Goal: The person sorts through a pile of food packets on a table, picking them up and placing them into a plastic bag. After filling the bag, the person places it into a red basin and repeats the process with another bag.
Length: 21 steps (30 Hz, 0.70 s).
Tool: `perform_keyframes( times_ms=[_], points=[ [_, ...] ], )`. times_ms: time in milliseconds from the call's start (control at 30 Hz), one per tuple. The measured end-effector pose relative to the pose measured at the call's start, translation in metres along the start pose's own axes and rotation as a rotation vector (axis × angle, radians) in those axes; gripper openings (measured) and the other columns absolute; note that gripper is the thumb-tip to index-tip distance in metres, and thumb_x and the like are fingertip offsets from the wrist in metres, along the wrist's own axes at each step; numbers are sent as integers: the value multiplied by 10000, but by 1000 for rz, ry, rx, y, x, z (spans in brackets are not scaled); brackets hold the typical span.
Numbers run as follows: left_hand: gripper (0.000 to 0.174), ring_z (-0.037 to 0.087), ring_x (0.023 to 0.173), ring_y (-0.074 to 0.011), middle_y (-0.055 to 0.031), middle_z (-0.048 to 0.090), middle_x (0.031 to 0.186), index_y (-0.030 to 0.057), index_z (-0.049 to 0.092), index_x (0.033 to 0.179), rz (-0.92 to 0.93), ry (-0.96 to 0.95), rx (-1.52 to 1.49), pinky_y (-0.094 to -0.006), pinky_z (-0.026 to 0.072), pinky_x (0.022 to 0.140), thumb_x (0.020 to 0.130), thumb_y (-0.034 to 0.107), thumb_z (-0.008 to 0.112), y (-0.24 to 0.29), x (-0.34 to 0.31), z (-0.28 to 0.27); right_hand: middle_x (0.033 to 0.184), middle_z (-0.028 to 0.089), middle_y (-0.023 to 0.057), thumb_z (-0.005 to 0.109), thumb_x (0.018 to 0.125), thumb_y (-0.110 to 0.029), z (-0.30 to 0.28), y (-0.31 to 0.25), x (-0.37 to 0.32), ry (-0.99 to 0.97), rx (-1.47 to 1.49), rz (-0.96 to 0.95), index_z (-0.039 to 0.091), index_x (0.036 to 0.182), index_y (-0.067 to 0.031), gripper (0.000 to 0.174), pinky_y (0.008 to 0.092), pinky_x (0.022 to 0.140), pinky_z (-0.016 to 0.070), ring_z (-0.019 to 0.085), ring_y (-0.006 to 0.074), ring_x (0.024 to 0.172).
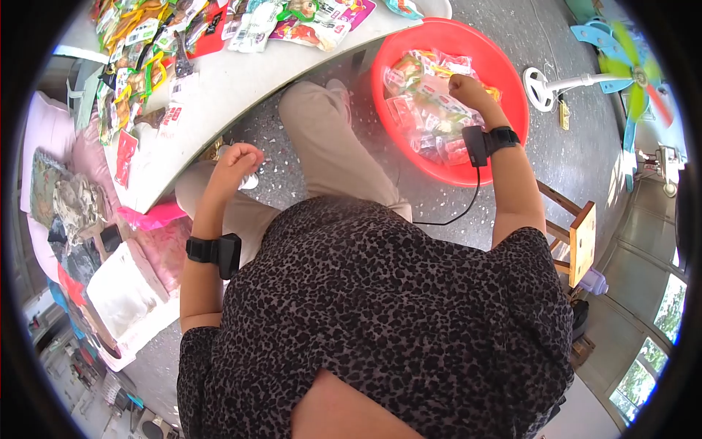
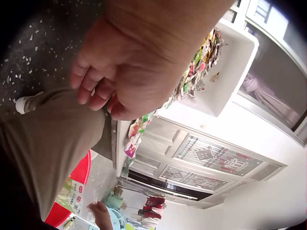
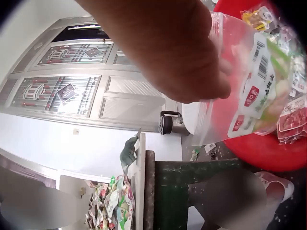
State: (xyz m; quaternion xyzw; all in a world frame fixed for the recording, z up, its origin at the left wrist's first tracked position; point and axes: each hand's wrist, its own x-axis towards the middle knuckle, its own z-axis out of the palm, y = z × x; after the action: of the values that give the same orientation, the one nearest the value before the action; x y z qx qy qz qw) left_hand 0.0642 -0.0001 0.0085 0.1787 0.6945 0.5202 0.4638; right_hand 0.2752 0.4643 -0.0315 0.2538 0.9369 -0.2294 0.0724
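Over the red basin, my right hand grips the top edge of a clear plastic bag. The bag has a white label with barcodes, red logos and green parts, and its lower part overlaps the packets in the basin. Several small clear and red packets lie there. My left hand hangs beside the table's near edge, above my leg. Its fingers are loosely curled and nothing is in them.
Colourful snack packets are heaped on the white table; one red packet lies near its corner. A white-stemmed fan and a wooden stool stand to the right. Pink cloth is at the left.
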Motion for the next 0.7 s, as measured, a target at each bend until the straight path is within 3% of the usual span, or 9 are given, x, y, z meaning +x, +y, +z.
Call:
perform_keyframes(
  times_ms=[33, 133, 200, 267, 367, 433, 467, 633, 700],
  points=[
    [178, 496, 832, -102, -34, 531, 873, 37, 482, 919, -25, 23, -17, -234, 393, 726, 807, 174, 458, -9, -3, -4, 742, 553, 110, 478, 692, -105, 8, 4, 10, 63, -122, 4, 508, 750, -59, 80, 332, 615, 414, 536, 241, 700],
    [181, 495, 825, -97, -25, 528, 874, 46, 480, 916, -88, 99, -67, -227, 391, 710, 807, 189, 462, -28, -15, -12, 845, 571, 119, 406, 737, -129, 27, 3, 25, 100, -298, 130, 527, 807, -94, 145, 394, 666, 423, 552, 280, 801],
    [175, 495, 827, -97, -20, 526, 879, 52, 479, 913, -110, 150, -104, -224, 390, 704, 808, 190, 460, -37, -22, -16, 871, 575, 102, 393, 741, -109, 46, 4, 24, 53, -399, 167, 529, 865, -111, 185, 430, 706, 412, 553, 267, 830],
    [172, 495, 829, -98, -20, 526, 880, 56, 480, 911, -134, 178, -121, -224, 390, 706, 807, 192, 461, -44, -28, -17, 940, 566, 80, 397, 752, -123, 75, 6, 14, -99, -491, 259, 542, 917, -136, 221, 518, 790, 337, 532, 233, 913],
    [172, 497, 834, -101, -20, 525, 880, 58, 481, 910, -140, 211, -157, -225, 390, 711, 805, 192, 461, -43, -38, -17, 1025, 532, 111, 390, 755, -116, 140, 35, -5, -325, -314, 327, 525, 976, -130, 260, 518, 807, 329, 503, 258, 969],
    [173, 498, 836, -102, -21, 525, 878, 57, 481, 910, -132, 225, -174, -226, 391, 715, 805, 192, 461, -42, -41, -17, 1034, 521, 131, 422, 742, -116, 164, 27, -16, -450, -276, 332, 507, 987, -77, 263, 443, 797, 376, 494, 286, 971],
    [174, 498, 836, -103, -22, 526, 877, 57, 481, 911, -127, 234, -178, -227, 391, 716, 804, 192, 460, -43, -43, -18, 984, 538, 152, 442, 733, -129, 167, 23, -21, -422, -277, 190, 516, 956, -56, 246, 395, 768, 403, 510, 305, 925],
    [182, 501, 828, -105, -31, 528, 871, 48, 479, 920, -63, 341, -197, -225, 393, 721, 805, 189, 460, -39, -52, -28, 826, 552, 203, 444, 718, -137, 162, -1, 4, -68, -18, -63, 533, 844, -20, 194, 390, 693, 416, 532, 342, 795],
    [180, 501, 823, -105, -32, 530, 865, 44, 482, 914, -9, 390, -176, -223, 394, 716, 802, 184, 466, -32, -60, -33, 751, 545, 188, 467, 717, -126, 129, -47, 11, 89, 150, -159, 521, 820, -5, 168, 351, 643, 426, 544, 294, 723]
  ],
)
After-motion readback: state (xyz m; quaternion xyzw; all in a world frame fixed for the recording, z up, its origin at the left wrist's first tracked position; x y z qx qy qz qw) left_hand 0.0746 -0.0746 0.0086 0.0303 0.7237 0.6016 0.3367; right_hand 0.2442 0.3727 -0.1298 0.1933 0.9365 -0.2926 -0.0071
